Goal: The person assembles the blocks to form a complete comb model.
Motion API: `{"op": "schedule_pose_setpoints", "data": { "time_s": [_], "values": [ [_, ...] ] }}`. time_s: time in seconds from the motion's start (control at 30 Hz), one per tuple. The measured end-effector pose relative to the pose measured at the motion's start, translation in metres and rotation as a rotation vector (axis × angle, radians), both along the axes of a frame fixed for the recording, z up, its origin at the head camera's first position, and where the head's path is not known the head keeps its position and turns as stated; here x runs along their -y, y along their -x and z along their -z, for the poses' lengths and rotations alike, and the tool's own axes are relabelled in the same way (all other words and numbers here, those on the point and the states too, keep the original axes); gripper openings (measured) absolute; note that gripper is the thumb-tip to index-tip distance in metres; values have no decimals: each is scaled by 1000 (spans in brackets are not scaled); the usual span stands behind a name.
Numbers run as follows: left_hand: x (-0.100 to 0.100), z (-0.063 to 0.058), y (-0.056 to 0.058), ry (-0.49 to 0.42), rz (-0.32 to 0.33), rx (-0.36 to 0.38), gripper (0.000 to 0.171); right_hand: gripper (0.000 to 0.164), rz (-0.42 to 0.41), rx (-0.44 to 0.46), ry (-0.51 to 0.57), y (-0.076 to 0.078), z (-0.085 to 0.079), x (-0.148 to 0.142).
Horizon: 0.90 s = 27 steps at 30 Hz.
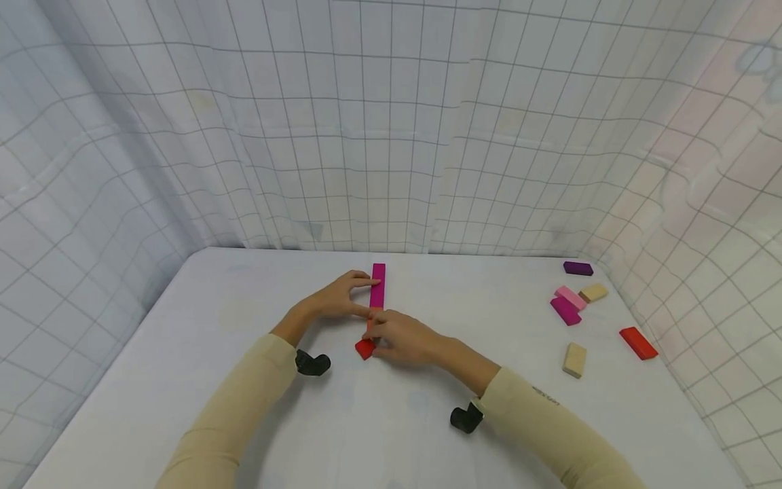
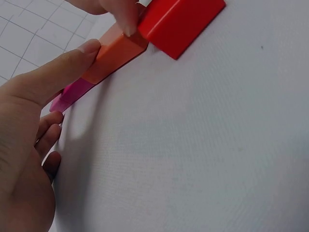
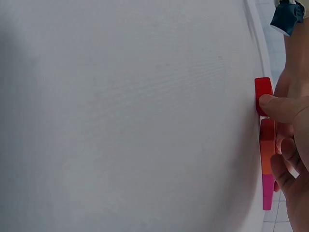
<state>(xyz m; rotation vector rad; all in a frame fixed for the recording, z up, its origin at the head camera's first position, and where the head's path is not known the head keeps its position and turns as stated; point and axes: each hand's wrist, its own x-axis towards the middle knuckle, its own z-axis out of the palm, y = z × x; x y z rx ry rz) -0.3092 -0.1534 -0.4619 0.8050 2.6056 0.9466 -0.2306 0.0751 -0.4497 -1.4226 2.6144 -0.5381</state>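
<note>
A line of blocks runs away from me at the table's middle. Magenta point(image 1: 378, 288) forms its far part, followed by an orange block point(image 2: 116, 55). At the near end lies a red block point(image 1: 365, 349), turned at an angle to the line. My left hand point(image 1: 334, 297) reaches in from the left, its thumb against the orange block and a finger touching the magenta part. From the right, my right hand point(image 1: 406, 337) pinches the red block, with the thumb point(image 3: 275, 105) on its side. Its other fingers partly cover the orange block.
On the table's right side lie a purple block point(image 1: 578, 268), a pink block point(image 1: 571, 297), a magenta block point(image 1: 565, 311), two plain wooden blocks point(image 1: 574, 360) and a red block point(image 1: 638, 343). Gridded white curtains point(image 1: 391, 136) hang behind and beside the white table point(image 1: 391, 435).
</note>
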Motion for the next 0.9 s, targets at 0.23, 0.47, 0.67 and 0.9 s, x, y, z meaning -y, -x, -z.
{"op": "schedule_pose_setpoints", "data": {
  "time_s": [0.23,0.47,0.67,0.9],
  "values": [
    [1,2,2,4,-19,8,82,29,-25,8,7,-3,-3,0],
    [1,4,1,-6,-15,14,84,28,1,107,44,-7,-1,-8],
    [1,4,2,-7,-22,8,84,26,46,155,118,-11,1,-20],
    [1,4,0,-8,-29,14,84,26,102,169,157,-13,6,-26]
  ]
}}
